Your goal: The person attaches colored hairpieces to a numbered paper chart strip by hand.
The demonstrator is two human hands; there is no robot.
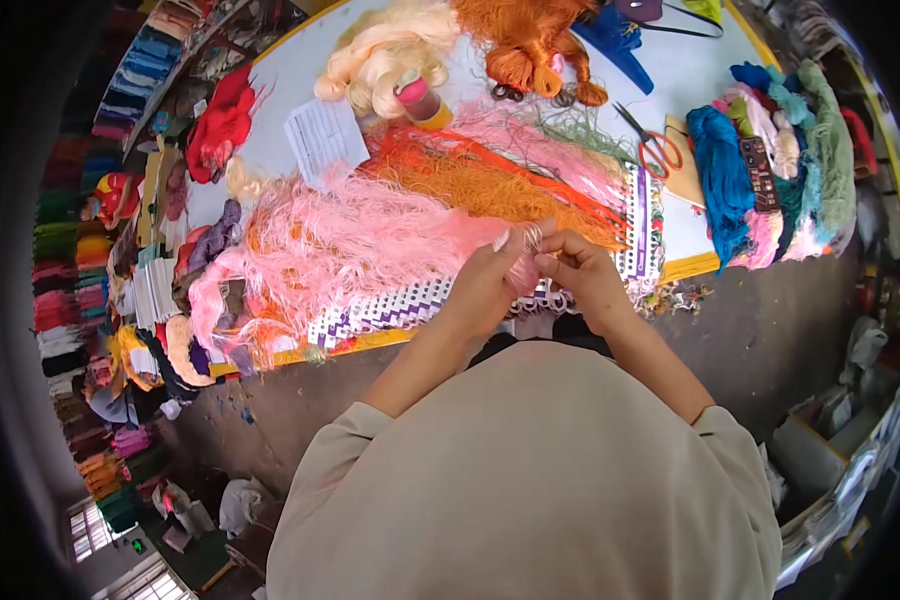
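Close to the table's near edge, my left hand (488, 280) is closed round a bundle of pink thread (523, 272). The fingers of my right hand (585, 277) are pinched at the bundle's right side, on its strands. From my left hand a large loose spread of pink thread (340, 235) runs leftward over the table. Under and beside it lie white punched cards (390, 308) with purple print, in an overlapping row. More such cards (642, 225) stand to the right of my right hand, at the ends of orange thread (510, 190).
Red-handled scissors (658, 155) lie beyond the cards. A printed sheet (325, 140), a thread cone (422, 103), cream skeins (385, 60) and rust skeins (530, 45) are farther back. Blue skeins (718, 180) and a remote control (758, 172) sit at right. Shelves of coloured yarn (65, 260) line the left.
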